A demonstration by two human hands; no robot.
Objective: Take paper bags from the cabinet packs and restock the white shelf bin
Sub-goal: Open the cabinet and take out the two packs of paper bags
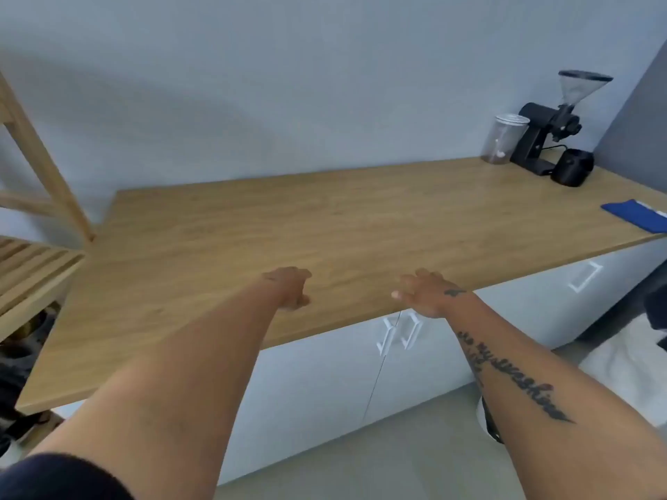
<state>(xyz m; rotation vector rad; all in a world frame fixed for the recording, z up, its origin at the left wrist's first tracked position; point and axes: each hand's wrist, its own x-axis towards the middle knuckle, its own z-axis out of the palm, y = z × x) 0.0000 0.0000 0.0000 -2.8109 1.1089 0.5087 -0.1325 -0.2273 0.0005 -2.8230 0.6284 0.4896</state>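
I have both hands out near the front edge of the long oak-coloured wooden countertop (325, 218). The left hand (292, 288) hangs over the wood with fingers loosely curled, holding nothing. The right hand (424, 292) is relaxed and holds nothing too, its wrist out past the edge. I cannot tell whether either touches the board.

Just below the right hand are the white cabinet doors (325, 391), closed, their two white bar handles (399, 332) side by side at the seam. Beyond the hands a wide stretch of wood runs to the wall.

Far to the right stand a black coffee grinder (545, 135), a clear lidded jar (505, 138) and a black cup (574, 171), with a blue cloth (639, 214) nearer the front edge. Left of the left hand, a pale slatted wooden rack (32, 268) stands by the counter's end.
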